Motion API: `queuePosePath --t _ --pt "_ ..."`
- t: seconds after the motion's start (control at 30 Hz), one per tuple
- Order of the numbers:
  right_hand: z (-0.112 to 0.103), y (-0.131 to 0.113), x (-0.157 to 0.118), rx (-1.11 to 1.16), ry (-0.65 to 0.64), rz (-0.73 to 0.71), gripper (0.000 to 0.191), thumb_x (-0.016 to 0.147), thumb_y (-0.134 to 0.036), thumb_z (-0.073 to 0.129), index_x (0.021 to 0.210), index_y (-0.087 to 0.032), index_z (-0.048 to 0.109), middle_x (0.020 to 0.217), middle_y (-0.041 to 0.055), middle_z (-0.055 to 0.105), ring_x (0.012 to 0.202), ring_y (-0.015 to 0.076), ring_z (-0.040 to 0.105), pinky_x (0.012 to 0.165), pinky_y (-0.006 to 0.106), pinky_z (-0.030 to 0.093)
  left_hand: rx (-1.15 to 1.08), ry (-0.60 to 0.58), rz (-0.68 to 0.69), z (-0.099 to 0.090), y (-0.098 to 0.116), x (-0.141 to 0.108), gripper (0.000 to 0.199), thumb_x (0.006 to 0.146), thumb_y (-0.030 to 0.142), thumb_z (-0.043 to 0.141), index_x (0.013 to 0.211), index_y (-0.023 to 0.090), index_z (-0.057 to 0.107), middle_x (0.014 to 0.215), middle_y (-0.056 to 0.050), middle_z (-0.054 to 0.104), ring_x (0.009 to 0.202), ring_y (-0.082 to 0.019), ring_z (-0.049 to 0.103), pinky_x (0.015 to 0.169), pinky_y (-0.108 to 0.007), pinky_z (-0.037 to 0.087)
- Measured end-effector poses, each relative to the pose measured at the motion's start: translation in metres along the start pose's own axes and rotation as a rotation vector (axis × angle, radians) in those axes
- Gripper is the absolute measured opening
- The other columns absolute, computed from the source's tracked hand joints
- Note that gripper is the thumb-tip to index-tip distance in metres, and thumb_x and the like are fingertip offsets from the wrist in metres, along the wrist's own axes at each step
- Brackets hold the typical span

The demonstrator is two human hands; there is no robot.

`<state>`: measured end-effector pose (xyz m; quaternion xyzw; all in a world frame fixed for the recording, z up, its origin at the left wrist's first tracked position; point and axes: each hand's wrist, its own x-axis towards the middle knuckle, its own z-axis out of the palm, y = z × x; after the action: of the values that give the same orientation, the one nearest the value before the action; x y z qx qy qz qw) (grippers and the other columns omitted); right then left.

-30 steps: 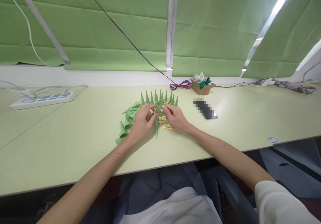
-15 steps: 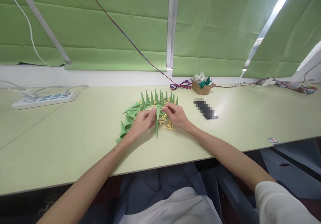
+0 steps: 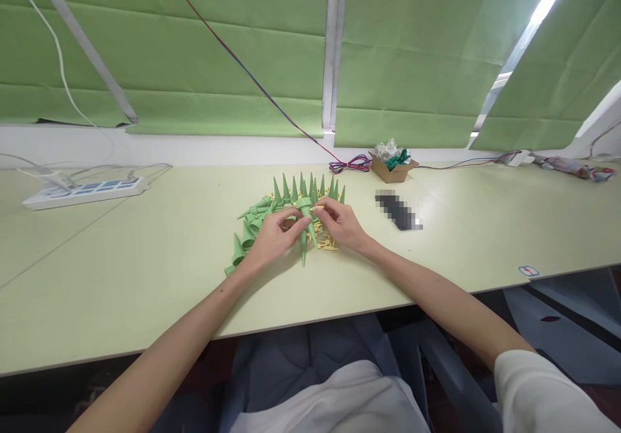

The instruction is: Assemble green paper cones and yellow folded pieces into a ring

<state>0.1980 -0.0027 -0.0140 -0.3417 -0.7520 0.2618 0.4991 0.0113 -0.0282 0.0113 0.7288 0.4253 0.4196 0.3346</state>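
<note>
My left hand (image 3: pixel 274 236) is closed on a green plastic spike (image 3: pixel 305 205), thumb and fingers gripping it below its wide collar. The spike's wide end is up and its point slants down to the right. My right hand (image 3: pixel 343 226) pinches a small yellow plastic valve (image 3: pixel 317 208) close beside the collar; whether the two touch I cannot tell. Another green spike (image 3: pixel 303 252) lies under the held one, its tip toward me. More green spikes (image 3: pixel 248 235) lie at the left, and several stand point up behind my hands. Loose yellow valves (image 3: pixel 328 245) lie below my right hand.
A dark pixelated object (image 3: pixel 398 211) lies on the table right of my hands. Behind it stand a small cardboard box (image 3: pixel 392 173) with plastic wrap and a coiled cable (image 3: pixel 356 163). A white power strip (image 3: pixel 87 192) lies far left. The table's front edge (image 3: pixel 310 324) is near me.
The spike in my left hand has turned: its point has swung to the right and its wide collar now shows. My left thumb has shifted lower on it. My right hand has hardly moved.
</note>
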Motion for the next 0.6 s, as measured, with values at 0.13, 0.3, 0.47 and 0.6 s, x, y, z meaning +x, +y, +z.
queuePosePath --t 0.13,0.3,0.47,0.6 --pt "0.0 -0.003 0.0 -0.03 0.006 0.003 0.045 0.098 -0.056 0.045 0.071 -0.02 0.045 0.059 -0.0048 0.038 0.055 0.0098 0.034 0.054 0.025 0.029 0.018 -0.002 0.056 0.001 -0.005 0.001 0.031 0.086 0.041 0.066 0.069 0.018 0.054 0.068 0.002 0.045 0.055 -0.01 0.044 0.052 -0.026 0.036" --pt "0.0 -0.006 -0.002 -0.011 -0.009 0.021 0.051 0.101 -0.057 0.038 0.064 -0.021 0.035 0.054 -0.004 0.037 0.053 0.0103 0.036 0.053 0.026 0.03 0.046 0.033 0.141 0.001 -0.013 0.003 0.03 0.084 0.04 0.068 0.067 0.017 0.058 0.077 -0.002 0.051 0.067 -0.013 0.048 0.055 -0.026 0.039" --pt "0.003 -0.004 -0.003 0.091 -0.008 0.043 0.052 0.102 -0.056 0.037 0.063 -0.021 0.036 0.051 -0.004 0.038 0.049 0.0102 0.038 0.052 0.026 0.032 0.048 0.046 0.109 0.003 -0.014 0.004 0.028 0.083 0.039 0.07 0.071 0.017 0.059 0.079 -0.001 0.054 0.057 -0.009 0.044 0.052 -0.025 0.036" --pt "0.005 -0.002 -0.003 0.158 -0.006 0.06 0.051 0.101 -0.059 0.038 0.066 -0.022 0.037 0.051 -0.0044 0.039 0.048 0.0104 0.038 0.05 0.026 0.032 0.044 0.028 0.056 0.004 -0.011 0.003 0.024 0.084 0.038 0.07 0.076 0.018 0.06 0.074 0.001 0.058 0.056 -0.009 0.047 0.053 -0.025 0.037"
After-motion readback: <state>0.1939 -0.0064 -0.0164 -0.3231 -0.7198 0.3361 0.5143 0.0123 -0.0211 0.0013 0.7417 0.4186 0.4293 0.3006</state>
